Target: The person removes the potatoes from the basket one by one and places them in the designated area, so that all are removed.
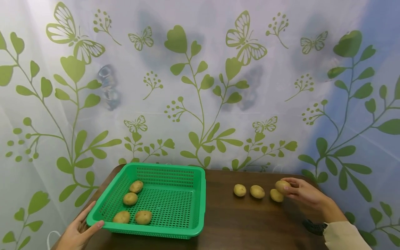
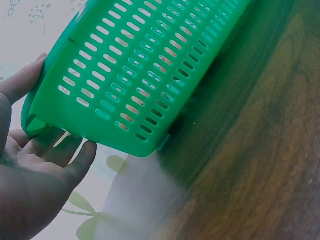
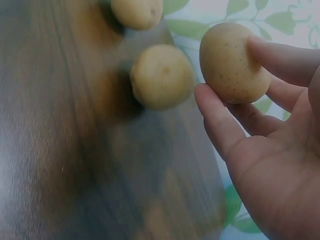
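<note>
My right hand (image 1: 304, 192) pinches a potato (image 1: 282, 186) between thumb and fingers at the right of the table; the right wrist view shows this potato (image 3: 232, 62) held up, its skin speckled. Just below and left of it in the head view lies another potato (image 1: 276, 195). Farther left rest two more, a middle potato (image 1: 257, 191) and a left potato (image 1: 240, 190). With thumb over the rim and fingers beneath, my left hand (image 1: 79, 227) grips the front left corner of a green plastic basket (image 1: 200, 222). Several potatoes (image 1: 143, 217) lie in the basket's left part.
The basket stands on the left of a dark brown wooden table (image 1: 237, 222). Behind the table hangs a pale curtain (image 1: 215, 104) printed with green leaves and butterflies. A black band-like object (image 1: 314, 227) is by my right wrist.
</note>
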`<state>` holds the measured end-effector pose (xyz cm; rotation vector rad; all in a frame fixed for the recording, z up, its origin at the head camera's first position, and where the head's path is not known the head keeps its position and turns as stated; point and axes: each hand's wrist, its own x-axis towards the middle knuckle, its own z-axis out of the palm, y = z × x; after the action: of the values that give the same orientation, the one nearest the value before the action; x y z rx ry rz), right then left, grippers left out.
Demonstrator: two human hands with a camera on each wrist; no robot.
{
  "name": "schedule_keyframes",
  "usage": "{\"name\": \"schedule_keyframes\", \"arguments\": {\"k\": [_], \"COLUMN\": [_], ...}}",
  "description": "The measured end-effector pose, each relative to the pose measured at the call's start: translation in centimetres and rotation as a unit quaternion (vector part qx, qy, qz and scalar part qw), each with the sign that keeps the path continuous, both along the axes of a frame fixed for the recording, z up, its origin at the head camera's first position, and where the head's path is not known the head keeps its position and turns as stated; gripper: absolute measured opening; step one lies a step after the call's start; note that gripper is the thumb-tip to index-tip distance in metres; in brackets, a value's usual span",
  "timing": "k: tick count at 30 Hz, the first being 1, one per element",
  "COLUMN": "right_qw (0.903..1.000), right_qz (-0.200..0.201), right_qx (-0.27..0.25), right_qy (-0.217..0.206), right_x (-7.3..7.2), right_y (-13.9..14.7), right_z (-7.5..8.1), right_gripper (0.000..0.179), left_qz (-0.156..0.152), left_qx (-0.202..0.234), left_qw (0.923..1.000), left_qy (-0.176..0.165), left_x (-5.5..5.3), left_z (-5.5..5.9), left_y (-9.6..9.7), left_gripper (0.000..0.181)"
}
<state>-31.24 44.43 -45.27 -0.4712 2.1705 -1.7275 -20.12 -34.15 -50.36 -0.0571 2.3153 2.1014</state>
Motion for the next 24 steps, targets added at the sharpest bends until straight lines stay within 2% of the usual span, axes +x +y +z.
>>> {"name": "schedule_keyframes", "arguments": {"k": [8,16,20,24], "right_qw": [0.9982,0.9864,0.9802,0.9746], "right_qz": [-0.058,-0.155,-0.179,-0.194], "right_qx": [-0.002,0.052,0.082,0.107], "right_qy": [0.013,0.015,0.025,0.034], "right_x": [0.4,1.1,1.1,1.2], "right_y": [1.7,2.5,2.6,2.4], "right_z": [-1.7,-4.0,-4.6,-5.0], "right_gripper": [0.061,0.061,0.06,0.059], "left_qz": [-0.005,-0.013,-0.016,-0.013], "left_qx": [0.022,0.039,0.046,0.034], "left_qw": [0.9997,0.999,0.9985,0.9991], "left_qy": [0.002,0.014,0.024,0.021], "left_x": [0.1,0.1,-0.1,-0.2], "left_z": [-0.1,-0.4,-0.6,-0.5], "left_y": [-0.2,-0.4,-0.6,-0.5], "left_gripper": [0.089,0.09,0.09,0.09]}}
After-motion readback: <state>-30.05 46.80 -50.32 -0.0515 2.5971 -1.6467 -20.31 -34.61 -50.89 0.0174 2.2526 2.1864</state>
